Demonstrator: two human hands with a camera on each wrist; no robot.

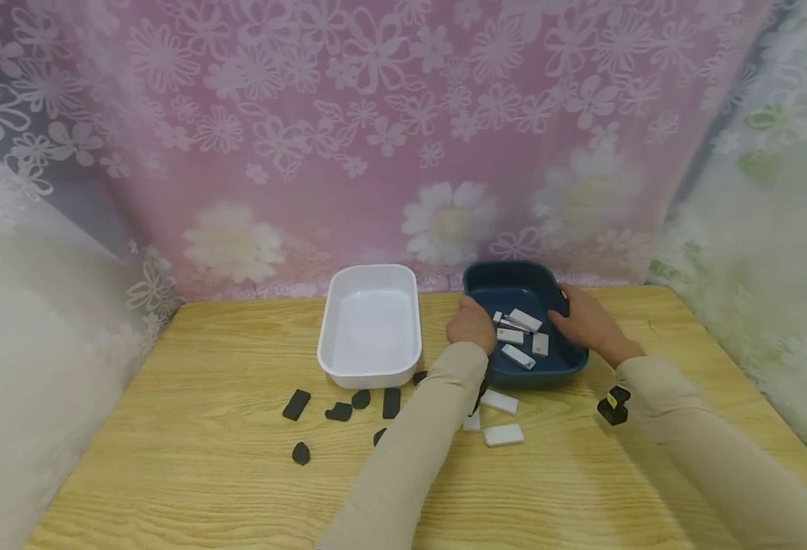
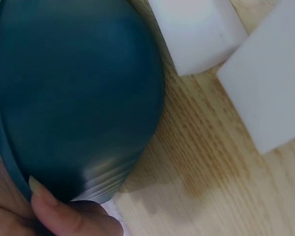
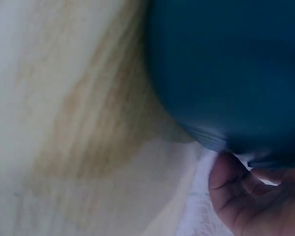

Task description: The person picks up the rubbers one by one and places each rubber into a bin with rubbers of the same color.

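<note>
A dark blue rectangular basin (image 1: 534,377) stands at the back right of the table, with several white blocks (image 1: 518,357) lying inside it. My left hand (image 1: 471,325) grips the basin's left rim; in the left wrist view its thumb (image 2: 56,211) lies against the wall just under the lip. My right hand (image 1: 591,325) holds the opposite rim, thumb over the inside. The right wrist view shows the right fingers (image 3: 226,182) curled at the basin's side (image 3: 226,73). Loose white blocks (image 1: 503,435) lie on the table in front of the basin.
An unfilled white basin (image 1: 371,376) stands left of the blue one. Several black pieces (image 1: 296,405), some rectangular and some rounded, are scattered before it on the wooden table (image 1: 211,458). A pink floral curtain (image 1: 348,153) hangs along the table's back edge.
</note>
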